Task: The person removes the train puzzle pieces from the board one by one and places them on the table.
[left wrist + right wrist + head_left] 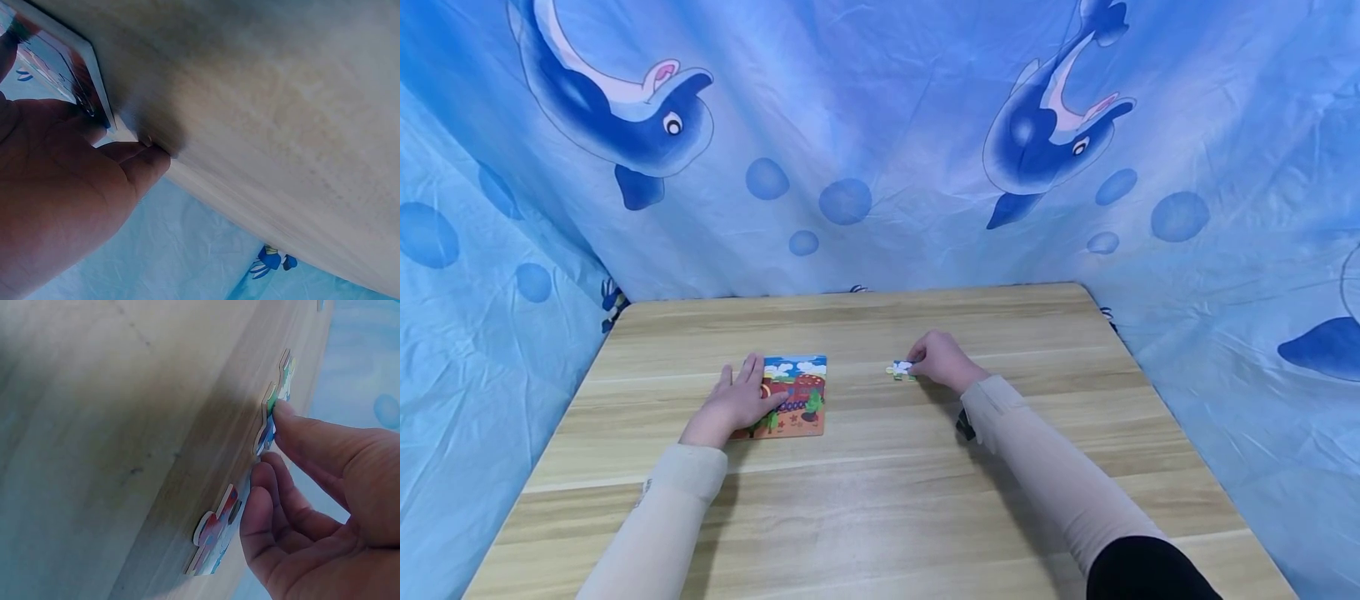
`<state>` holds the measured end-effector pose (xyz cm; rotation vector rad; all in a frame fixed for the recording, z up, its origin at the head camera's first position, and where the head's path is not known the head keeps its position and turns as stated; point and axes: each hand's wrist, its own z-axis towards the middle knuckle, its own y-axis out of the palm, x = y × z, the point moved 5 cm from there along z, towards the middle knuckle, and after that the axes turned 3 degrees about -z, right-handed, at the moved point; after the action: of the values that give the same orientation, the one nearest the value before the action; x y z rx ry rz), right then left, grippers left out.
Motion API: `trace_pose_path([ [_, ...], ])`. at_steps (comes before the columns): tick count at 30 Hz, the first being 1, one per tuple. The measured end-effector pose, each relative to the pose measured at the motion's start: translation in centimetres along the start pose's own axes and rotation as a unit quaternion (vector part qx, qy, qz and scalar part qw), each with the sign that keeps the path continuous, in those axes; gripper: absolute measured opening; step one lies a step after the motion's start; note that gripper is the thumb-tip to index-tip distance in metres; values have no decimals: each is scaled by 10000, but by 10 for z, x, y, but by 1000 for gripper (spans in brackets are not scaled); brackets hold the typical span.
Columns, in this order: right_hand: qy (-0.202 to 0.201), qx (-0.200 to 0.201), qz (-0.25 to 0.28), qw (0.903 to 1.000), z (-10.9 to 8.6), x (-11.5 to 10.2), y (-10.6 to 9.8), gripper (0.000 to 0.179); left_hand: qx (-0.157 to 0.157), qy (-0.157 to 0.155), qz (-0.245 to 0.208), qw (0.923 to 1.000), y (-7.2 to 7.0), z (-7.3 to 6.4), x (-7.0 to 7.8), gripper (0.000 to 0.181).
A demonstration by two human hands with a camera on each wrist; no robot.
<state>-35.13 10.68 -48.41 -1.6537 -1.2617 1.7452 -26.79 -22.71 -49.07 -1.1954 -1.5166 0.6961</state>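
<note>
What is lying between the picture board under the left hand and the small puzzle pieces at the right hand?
In the head view, only bare tabletop lies between the picture board and the puzzle pieces.

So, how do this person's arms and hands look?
Left hand and right hand are ungloved. The left sleeve is pale beige with small dark marks near its cuff; the right sleeve matches, with black fabric higher up and a small black object at its cuff.
</note>
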Motion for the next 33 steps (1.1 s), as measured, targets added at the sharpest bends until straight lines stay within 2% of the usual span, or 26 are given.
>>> trace_pose_path([
  [17,-80,-165,-95,9998,1,-8,-2,13,31,5,72,10000,-2,1,0,90],
  [22,-103,-134,-57,9998,0,-10,-4,19,43,30,107,9999,-2,1,1,89],
  [27,-260,40,85,9996,-3,-16,-7,27,11,-4,112,9999,-1,0,1,91],
  [33,-474,107,574,9972,-4,-26,-3,28,-24,4,40,10000,-2,-1,0,92],
])
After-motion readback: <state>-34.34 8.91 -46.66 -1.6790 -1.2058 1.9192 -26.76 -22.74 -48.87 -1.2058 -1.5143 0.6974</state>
